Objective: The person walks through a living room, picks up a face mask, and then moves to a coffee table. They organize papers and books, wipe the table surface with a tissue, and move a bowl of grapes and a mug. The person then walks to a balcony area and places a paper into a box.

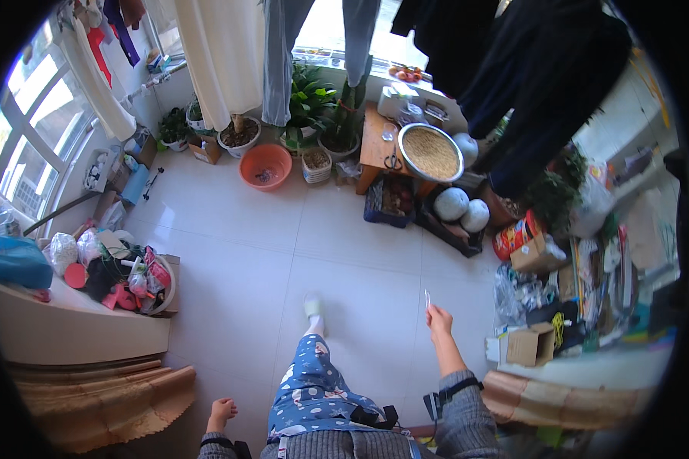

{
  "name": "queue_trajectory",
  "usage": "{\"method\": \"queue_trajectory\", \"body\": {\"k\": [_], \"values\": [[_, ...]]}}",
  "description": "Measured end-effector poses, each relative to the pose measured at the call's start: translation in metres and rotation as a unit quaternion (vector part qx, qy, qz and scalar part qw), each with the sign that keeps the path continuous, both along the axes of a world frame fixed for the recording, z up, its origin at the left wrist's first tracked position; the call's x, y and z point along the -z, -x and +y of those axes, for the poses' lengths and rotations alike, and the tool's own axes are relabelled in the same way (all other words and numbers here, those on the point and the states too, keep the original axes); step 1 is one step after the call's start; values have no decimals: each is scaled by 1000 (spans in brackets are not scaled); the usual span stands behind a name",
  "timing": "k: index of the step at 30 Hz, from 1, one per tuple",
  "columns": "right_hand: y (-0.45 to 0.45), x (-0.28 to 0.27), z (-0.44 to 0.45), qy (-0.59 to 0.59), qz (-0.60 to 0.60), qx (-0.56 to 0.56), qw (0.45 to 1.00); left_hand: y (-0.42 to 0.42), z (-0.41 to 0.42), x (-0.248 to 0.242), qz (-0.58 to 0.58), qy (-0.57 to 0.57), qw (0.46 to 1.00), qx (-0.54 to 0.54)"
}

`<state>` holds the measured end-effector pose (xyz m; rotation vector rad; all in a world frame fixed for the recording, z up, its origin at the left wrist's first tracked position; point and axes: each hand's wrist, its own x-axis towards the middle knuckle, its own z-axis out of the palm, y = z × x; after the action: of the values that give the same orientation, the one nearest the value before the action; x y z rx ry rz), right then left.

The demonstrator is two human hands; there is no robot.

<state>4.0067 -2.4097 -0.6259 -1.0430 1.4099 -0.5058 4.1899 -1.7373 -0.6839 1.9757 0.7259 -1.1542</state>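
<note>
My right hand (439, 320) is held out over the tiled floor (356, 275), shut on a thin, shiny two-pronged tool (427, 297) that looks like tweezers. Its tips point away from me. Low on the left, my left hand (224, 408) hangs beside my body with the fingers curled and nothing visible in them. One foot in a pale green slipper (313, 307) is forward on the floor. Ahead and to the right, a wooden table (373, 135) bears a large metal basin of grain (432, 152). Black-handled scissors (393, 160) lie beside the basin.
An orange plastic basin (265, 166) and potted plants (307, 103) line the far wall. Under the table are a blue crate (387, 209) and a black tray (471, 246) with large pale gourds. Cardboard boxes (531, 344) crowd the right; laundry (528, 86) hangs overhead.
</note>
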Motion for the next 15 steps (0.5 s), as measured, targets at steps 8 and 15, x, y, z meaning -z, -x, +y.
{"method": "queue_trajectory", "body": {"k": [8,15], "values": [[-335,-8,-211,-62,-99,-66,991,-122,-195,26,78,14,996,-51],[-545,27,-419,-57,-193,-56,978,-298,-365,20,-90,88,990,-66]]}}
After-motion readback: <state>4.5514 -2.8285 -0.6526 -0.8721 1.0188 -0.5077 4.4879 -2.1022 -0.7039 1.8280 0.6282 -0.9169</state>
